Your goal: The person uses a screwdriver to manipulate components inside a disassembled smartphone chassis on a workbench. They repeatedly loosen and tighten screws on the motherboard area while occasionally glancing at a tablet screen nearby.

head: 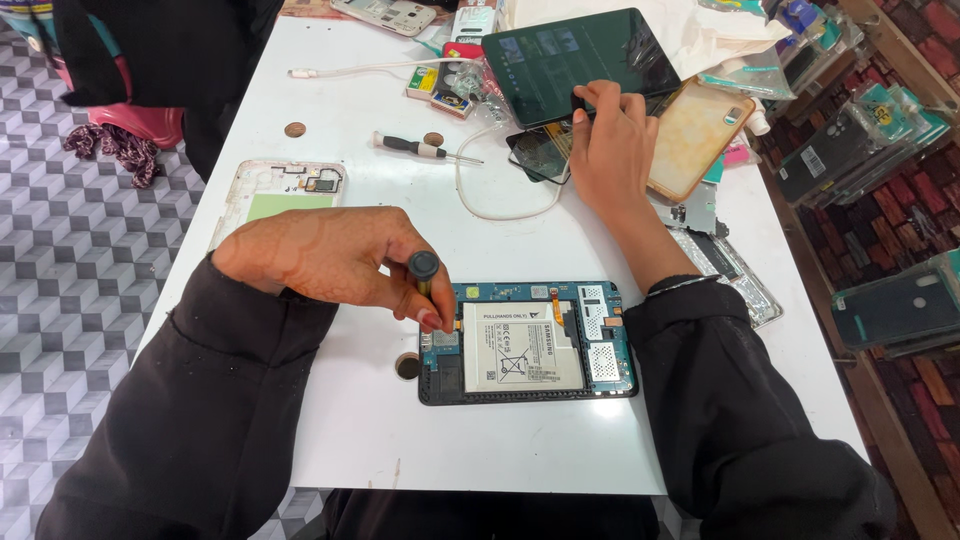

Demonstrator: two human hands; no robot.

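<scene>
Two hands, left hand (330,255) fingers pinched on screwdriver (424,270) over opened tablet (527,342), right hand (610,145) fingers gripping phone (540,152)

Screwdriver (424,272) tip hidden behind left hand (330,255); right hand (610,150) fingertips cover phone (540,152) edge.

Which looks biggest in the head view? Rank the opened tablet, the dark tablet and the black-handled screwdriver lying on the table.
1. Opened tablet with white battery, nearer the camera.
2. Dark glossy tablet, close in size, so unsure.
3. Black-handled screwdriver, clearly smallest.
</scene>
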